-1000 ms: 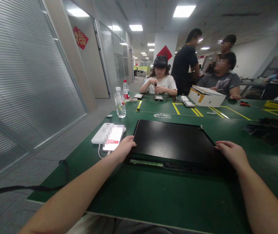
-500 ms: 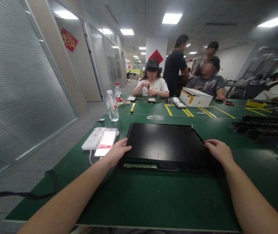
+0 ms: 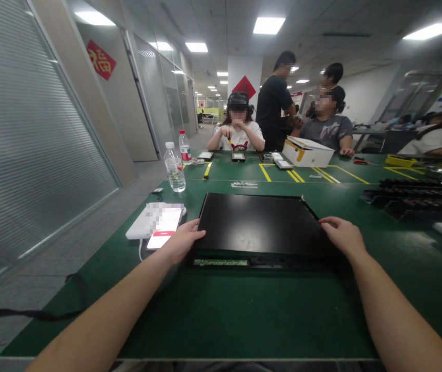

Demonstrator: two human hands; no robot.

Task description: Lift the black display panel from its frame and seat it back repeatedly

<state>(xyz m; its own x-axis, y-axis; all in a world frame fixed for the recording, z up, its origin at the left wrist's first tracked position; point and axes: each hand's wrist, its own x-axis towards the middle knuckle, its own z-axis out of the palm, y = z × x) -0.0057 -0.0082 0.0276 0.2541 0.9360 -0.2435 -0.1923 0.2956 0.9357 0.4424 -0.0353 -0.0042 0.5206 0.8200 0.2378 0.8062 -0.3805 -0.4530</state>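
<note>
A flat black display panel (image 3: 259, 222) lies in front of me over the green table, its near edge tilted up a little. Under that edge a dark frame shows, with a green circuit board strip (image 3: 220, 262) at its left. My left hand (image 3: 184, 240) grips the panel's left side, thumb on top and the other fingers partly hidden beneath. On the opposite side, my right hand (image 3: 343, 237) pinches the panel's right edge between thumb and fingers.
Left of the panel lie a phone (image 3: 166, 227) and a white device (image 3: 139, 222) with a cable. Water bottles (image 3: 175, 170) stand behind them. Dark strip-like parts (image 3: 418, 196) are piled at the right. Across the green table (image 3: 244, 320), people sit near a white box (image 3: 308, 152).
Both hands keep their hold on the panel, which has barely moved. The whole view has shifted slightly. Across the table, a seated person's hand has risen toward the face.
</note>
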